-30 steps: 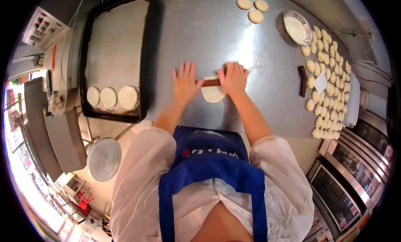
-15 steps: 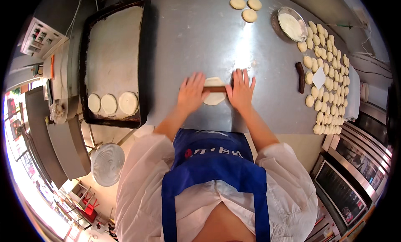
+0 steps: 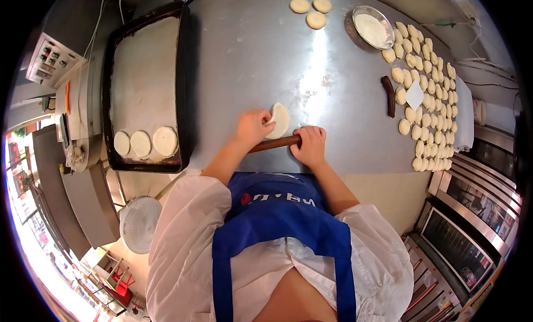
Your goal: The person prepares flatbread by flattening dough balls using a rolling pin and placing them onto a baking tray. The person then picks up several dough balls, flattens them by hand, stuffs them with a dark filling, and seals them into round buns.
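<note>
Grasping the rolling pin in the right hand, at five o'clock of the dough sheet; pinching that sheet's nine-o'clock edge in the left hand. Blocked at six by the pin. Flanked at nine by the tray bearing three rounds, at three by the brown stick and dough pieces; farther, at half past one, by the flour bowl. Unlike half a second ago, with the pin drawn off the dough and the left hand moved onto it.

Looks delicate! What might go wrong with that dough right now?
The flattened dough might stretch or tear, since the left hand pinches it by one edge. The rolling pin, held near one end by the right hand, lies close by and might bump it.
</note>
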